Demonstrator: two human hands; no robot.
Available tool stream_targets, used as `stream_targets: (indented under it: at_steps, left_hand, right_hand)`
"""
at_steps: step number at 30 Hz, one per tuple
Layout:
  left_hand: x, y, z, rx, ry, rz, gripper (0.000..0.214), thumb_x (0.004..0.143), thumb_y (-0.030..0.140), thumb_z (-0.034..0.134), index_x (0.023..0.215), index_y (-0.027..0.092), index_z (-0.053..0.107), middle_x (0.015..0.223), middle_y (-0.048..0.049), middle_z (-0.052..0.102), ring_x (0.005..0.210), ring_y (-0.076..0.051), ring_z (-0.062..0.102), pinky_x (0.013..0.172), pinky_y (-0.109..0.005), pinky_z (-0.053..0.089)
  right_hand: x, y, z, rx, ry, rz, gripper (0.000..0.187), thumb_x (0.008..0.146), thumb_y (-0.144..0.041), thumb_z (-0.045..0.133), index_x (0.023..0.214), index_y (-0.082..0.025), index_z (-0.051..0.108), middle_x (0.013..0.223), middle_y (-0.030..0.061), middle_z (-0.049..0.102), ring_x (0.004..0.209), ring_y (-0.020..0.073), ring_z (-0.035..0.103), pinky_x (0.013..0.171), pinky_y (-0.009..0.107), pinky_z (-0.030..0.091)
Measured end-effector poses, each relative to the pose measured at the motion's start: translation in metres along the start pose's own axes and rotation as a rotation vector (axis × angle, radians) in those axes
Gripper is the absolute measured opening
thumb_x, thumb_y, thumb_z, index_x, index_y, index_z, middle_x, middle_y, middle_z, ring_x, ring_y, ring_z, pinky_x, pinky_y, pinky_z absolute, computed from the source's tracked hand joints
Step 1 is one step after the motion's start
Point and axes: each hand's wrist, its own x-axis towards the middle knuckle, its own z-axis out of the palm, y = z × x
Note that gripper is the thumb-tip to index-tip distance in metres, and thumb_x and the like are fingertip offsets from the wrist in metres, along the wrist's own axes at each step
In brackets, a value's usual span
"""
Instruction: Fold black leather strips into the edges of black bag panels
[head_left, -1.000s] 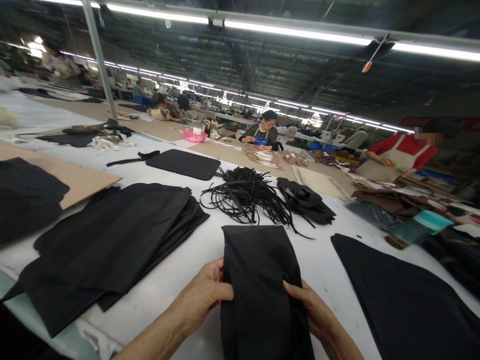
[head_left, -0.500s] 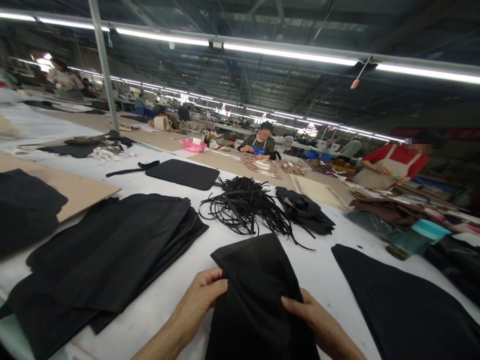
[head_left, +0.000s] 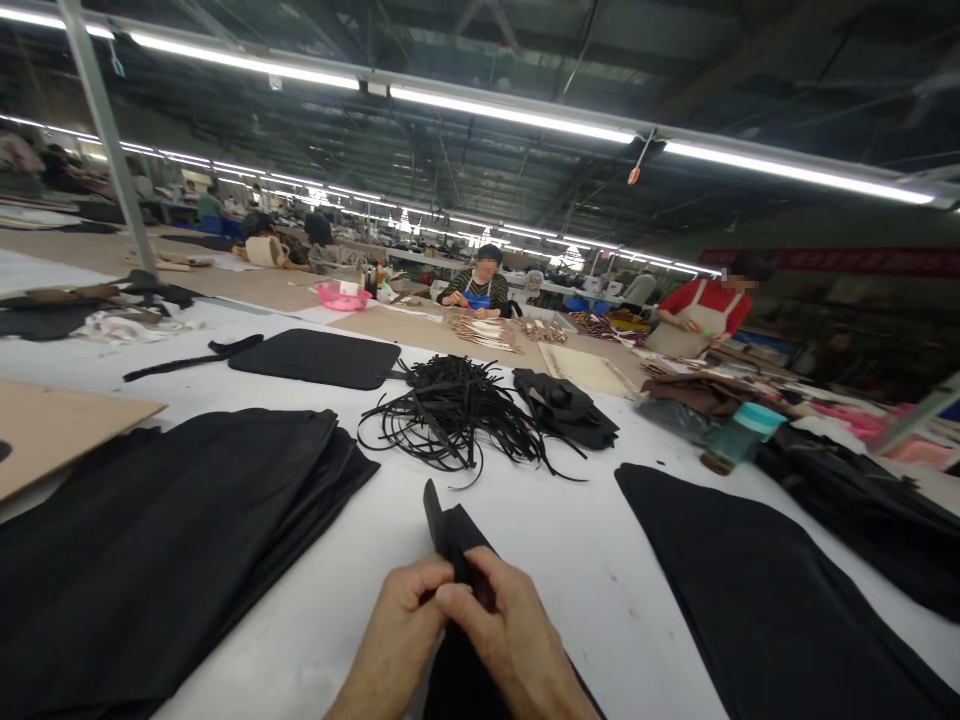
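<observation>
Black fabric piece point(head_left: 461, 678) is between both hands toward the desk's point(head_left: 574, 545) near edge, its long axis pointing away to the far edge. The left hand point(head_left: 399, 622) pinches its left side; the right hand point(head_left: 514, 625), thumbs meeting, grips its right, neither nearer.

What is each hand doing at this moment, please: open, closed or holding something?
Left hand: closed, pinching the folded black cloth-like piece.
Right hand: closed, gripping the same piece, close against the left hand.
</observation>
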Motion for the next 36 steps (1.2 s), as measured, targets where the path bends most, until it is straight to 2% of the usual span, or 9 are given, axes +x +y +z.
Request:
stream_targets:
  at_steps: [4, 7, 12, 17, 21, 26, 31, 33, 36]
  left_hand:
    - [0.0, -0.004, -0.002, -0.01, -0.023, -0.029, 0.021, 0.075, 0.026, 0.053, 0.056, 0.017, 0.06, 0.063, 0.0016, 0.054, 0.067, -0.015, 0.047, 0.064, -0.025, 0.037]
    - [-0.001, -0.006, -0.005, -0.043, -0.035, -0.098, 0.017, 0.073, 0.025, 0.053, 0.062, 0.016, 0.062, 0.061, 0.001, 0.056, 0.065, -0.016, 0.049, 0.063, -0.027, 0.037]
    - [-0.004, -0.007, -0.01, -0.089, -0.048, -0.13, 0.015, 0.075, 0.026, 0.052, 0.076, 0.016, 0.063, 0.069, 0.0001, 0.056, 0.071, -0.018, 0.05, 0.064, -0.027, 0.038]
    - [-0.005, -0.009, -0.005, 0.04, 0.018, -0.057, 0.017, 0.077, 0.027, 0.052, 0.064, 0.018, 0.057, 0.069, 0.001, 0.051, 0.069, -0.016, 0.047, 0.063, -0.025, 0.036]
    - [-0.006, -0.015, 0.006, 0.172, 0.054, -0.003, 0.023, 0.081, 0.028, 0.049, 0.06, 0.019, 0.053, 0.068, 0.0016, 0.046, 0.067, -0.015, 0.045, 0.062, -0.024, 0.035]
    - [-0.007, -0.021, 0.011, 0.175, 0.054, -0.024, 0.023, 0.079, 0.026, 0.052, 0.057, 0.019, 0.051, 0.065, 0.0017, 0.047, 0.065, -0.014, 0.043, 0.06, -0.024, 0.034]
    - [-0.008, -0.014, 0.008, -0.019, 0.039, -0.142, 0.016, 0.071, 0.028, 0.059, 0.06, 0.018, 0.054, 0.061, 0.0026, 0.048, 0.062, -0.014, 0.043, 0.057, -0.024, 0.034]
    - [-0.01, -0.014, 0.003, -0.2, 0.048, -0.215, 0.011, 0.066, 0.029, 0.061, 0.067, 0.018, 0.059, 0.062, 0.0022, 0.052, 0.063, -0.015, 0.046, 0.06, -0.025, 0.036]
    - [-0.012, -0.022, -0.011, -0.466, 0.129, -0.377, 0.017, 0.059, 0.027, 0.061, 0.073, 0.018, 0.062, 0.061, 0.0017, 0.057, 0.063, -0.016, 0.051, 0.061, -0.026, 0.039]
  right_hand:
    - [0.004, 0.023, 0.005, 0.041, -0.001, -0.016, 0.022, 0.081, -0.039, 0.049, 0.081, -0.02, 0.061, 0.07, -0.0004, 0.059, 0.067, 0.016, 0.052, 0.059, 0.024, 0.036]
    - [0.007, 0.034, 0.005, 0.071, -0.043, -0.003, 0.022, 0.083, -0.034, 0.045, 0.078, -0.02, 0.061, 0.063, -0.001, 0.059, 0.061, 0.0148, 0.054, 0.055, 0.023, 0.035]
    - [0.011, 0.03, -0.005, 0.045, 0.024, 0.019, 0.023, 0.084, -0.026, 0.039, 0.071, -0.019, 0.056, 0.055, -0.0027, 0.055, 0.052, 0.0118, 0.05, 0.049, 0.022, 0.032]
    - [0.008, 0.024, -0.003, 0.112, -0.026, 0.007, 0.026, 0.082, -0.043, 0.049, 0.07, -0.019, 0.053, 0.056, -0.004, 0.05, 0.053, 0.0118, 0.047, 0.05, 0.023, 0.031]
    - [0.006, 0.028, 0.004, 0.044, 0.002, 0.029, 0.02, 0.077, -0.038, 0.054, 0.067, -0.021, 0.056, 0.062, -0.0018, 0.055, 0.06, 0.0142, 0.049, 0.052, 0.024, 0.031]
    - [0.001, 0.037, 0.005, 0.003, -0.02, 0.043, 0.019, 0.078, -0.033, 0.05, 0.065, -0.022, 0.057, 0.06, -0.0015, 0.054, 0.062, 0.0156, 0.05, 0.053, 0.025, 0.031]
    - [0.004, 0.043, 0.001, -0.014, 0.008, 0.016, 0.022, 0.081, -0.031, 0.044, 0.061, -0.022, 0.049, 0.058, -0.0023, 0.049, 0.06, 0.0148, 0.046, 0.054, 0.026, 0.03]
    - [0.01, 0.046, -0.008, -0.021, 0.077, -0.003, 0.022, 0.081, -0.03, 0.042, 0.061, -0.022, 0.043, 0.058, -0.0034, 0.045, 0.059, 0.0143, 0.044, 0.056, 0.026, 0.031]
    - [0.019, 0.055, -0.026, 0.022, 0.194, 0.034, 0.021, 0.081, -0.029, 0.037, 0.062, -0.022, 0.034, 0.059, -0.0042, 0.038, 0.059, 0.014, 0.039, 0.057, 0.026, 0.03]
